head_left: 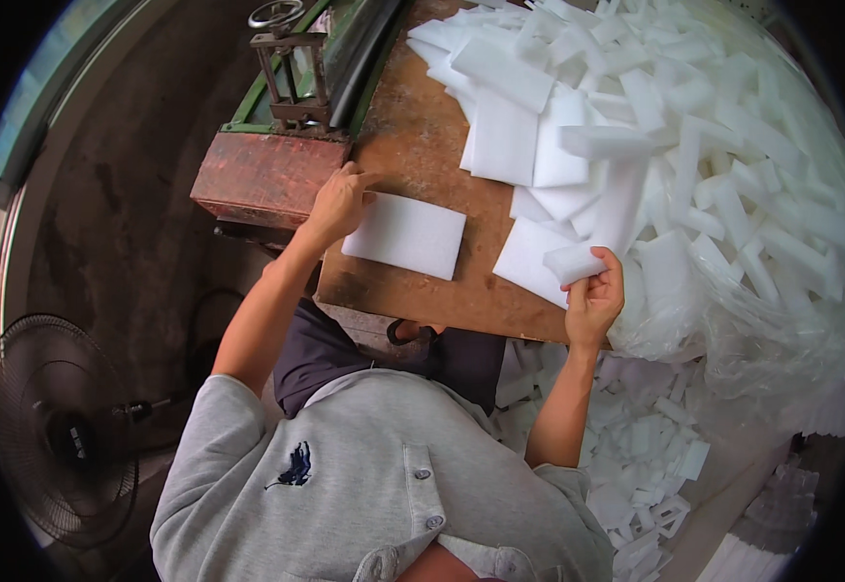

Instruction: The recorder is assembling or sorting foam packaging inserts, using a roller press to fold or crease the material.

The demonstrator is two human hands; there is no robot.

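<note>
We pinch a small foam piece (571, 265) in our right hand (593, 299) over the wooden table (484, 206), and our left hand (342, 204) is at the corner of a flat foam sheet (405, 237), though we cannot tell whether it grips. The sheet lies set apart, while the big foam heap (621, 141) remains loose, so we judge plenty is left.

Looking down from the head, quite near, past the grey shirt (355, 485) to the left hand (340, 204), right hand (594, 299) and brown table (481, 299), very wide, bending things round the rim.
</note>
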